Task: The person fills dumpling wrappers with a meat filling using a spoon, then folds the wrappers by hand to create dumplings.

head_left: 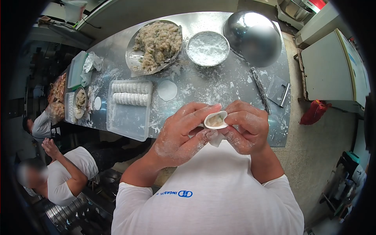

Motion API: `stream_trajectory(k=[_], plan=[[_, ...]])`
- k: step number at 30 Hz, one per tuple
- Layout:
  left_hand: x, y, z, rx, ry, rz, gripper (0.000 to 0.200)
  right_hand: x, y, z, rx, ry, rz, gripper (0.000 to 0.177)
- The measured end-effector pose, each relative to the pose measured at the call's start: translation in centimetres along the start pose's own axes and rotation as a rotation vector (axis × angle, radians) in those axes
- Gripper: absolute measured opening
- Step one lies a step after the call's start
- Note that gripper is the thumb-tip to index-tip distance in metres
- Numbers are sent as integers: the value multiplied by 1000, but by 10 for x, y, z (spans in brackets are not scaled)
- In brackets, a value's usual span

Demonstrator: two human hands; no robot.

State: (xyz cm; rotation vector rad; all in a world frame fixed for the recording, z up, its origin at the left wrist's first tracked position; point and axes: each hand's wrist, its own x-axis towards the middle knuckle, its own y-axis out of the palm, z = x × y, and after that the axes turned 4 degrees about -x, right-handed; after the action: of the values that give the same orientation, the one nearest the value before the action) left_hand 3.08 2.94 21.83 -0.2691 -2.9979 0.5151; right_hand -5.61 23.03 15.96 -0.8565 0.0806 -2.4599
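A dumpling [215,120] with a white wrapper and pale filling showing at its open top is between my hands, in front of my chest. My left hand [185,135] grips its left side, fingers and thumb floury. On its right side, my right hand [247,127] pinches the wrapper edge. Beyond my left hand, a single round wrapper [167,90] lies flat on the table. Left of that wrapper stands a clear plastic tray [127,122], with rows of white floury wrappers [131,93] at its far end.
On the floury metal table [211,84] stand a large bowl of filling [158,45], a bowl of flour [208,48] and shiny metal domes [252,39]. A flour-coated stick [260,90] and a scraper [282,94] lie right. Co-workers [72,172] are at left.
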Motion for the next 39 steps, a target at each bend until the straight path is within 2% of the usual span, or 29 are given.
stream_trajectory(k=[6, 9, 12, 18, 25, 30, 36, 39], plan=[[0, -2, -2, -23, 6, 14, 55, 3, 1, 2, 46, 59, -58, 19], [1, 0, -4, -96, -73, 6, 47, 2, 2, 1, 44, 37, -35, 19], [0, 6, -8, -221, -169, -90, 47, 4, 2, 3, 58, 33, -42, 18], [1, 2, -2, 7, -21, -27, 53, 2, 1, 1, -1, 3, -13, 18], [0, 0, -4, -11, -38, 13, 51, 4, 3, 4, 33, 50, -93, 19], [0, 5, -3, -122, -118, -61, 48, 4, 0, 4, 20, 15, -24, 18], [1, 2, -1, 40, -23, -16, 49, 1, 1, 3, -36, 21, -8, 17], [1, 3, -8, -38, -95, -30, 45, 2, 0, 4, -26, 32, -38, 18]])
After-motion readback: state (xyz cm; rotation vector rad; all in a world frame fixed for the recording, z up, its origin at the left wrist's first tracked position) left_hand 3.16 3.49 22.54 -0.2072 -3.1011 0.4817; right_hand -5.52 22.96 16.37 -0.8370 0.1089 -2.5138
